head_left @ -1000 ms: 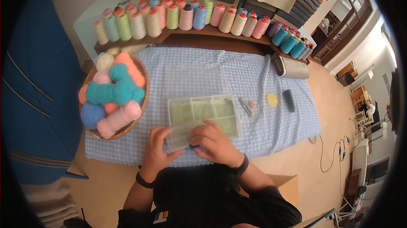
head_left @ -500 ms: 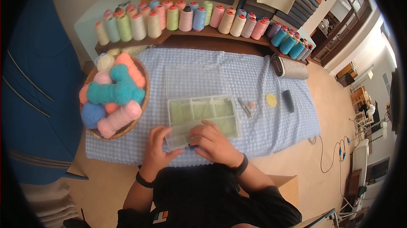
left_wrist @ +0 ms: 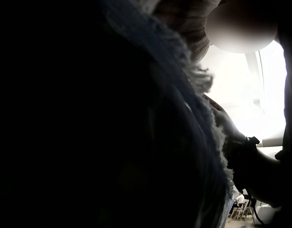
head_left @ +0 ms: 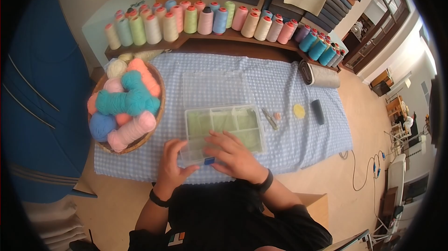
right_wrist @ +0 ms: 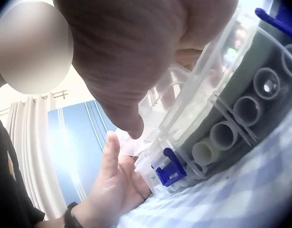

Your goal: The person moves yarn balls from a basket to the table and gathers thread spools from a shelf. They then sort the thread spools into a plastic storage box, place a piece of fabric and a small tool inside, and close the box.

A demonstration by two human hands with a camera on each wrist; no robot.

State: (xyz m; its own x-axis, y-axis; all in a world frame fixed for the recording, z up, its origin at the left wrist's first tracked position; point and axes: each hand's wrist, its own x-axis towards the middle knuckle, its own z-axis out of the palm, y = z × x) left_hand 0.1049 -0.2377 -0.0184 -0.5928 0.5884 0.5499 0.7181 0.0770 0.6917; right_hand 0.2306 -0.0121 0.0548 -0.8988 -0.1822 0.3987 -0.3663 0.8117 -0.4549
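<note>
A clear plastic organizer box (head_left: 259, 125) with green-lined compartments lies on the checked cloth, its clear lid (head_left: 217, 87) folded back. My left hand (head_left: 171, 167) is at the box's front left corner, fingers along the side and thumb extended near the front. My right hand (head_left: 235, 157) reaches over the front of the box, fingers spread and slightly bent, beside a blue latch (head_left: 209, 161). In the right wrist view, a blue latch (right_wrist: 170, 168) shows on the wall, and tubes (right_wrist: 224, 134) lie in a lower tier. The left wrist view is mostly dark.
Left of the box stands a basket (head_left: 162, 97) of yarn. To the right lie thread snips (head_left: 270, 119), a yellow disc (head_left: 298, 110), a dark grey cylindrical object (head_left: 318, 111) and a fabric roll (head_left: 322, 76). Thread cones (head_left: 220, 21) line the shelf behind.
My right hand's fingers have straightened and spread away from the front latch, leaving more of its blue face visible. The left hand and the box have barely moved.
</note>
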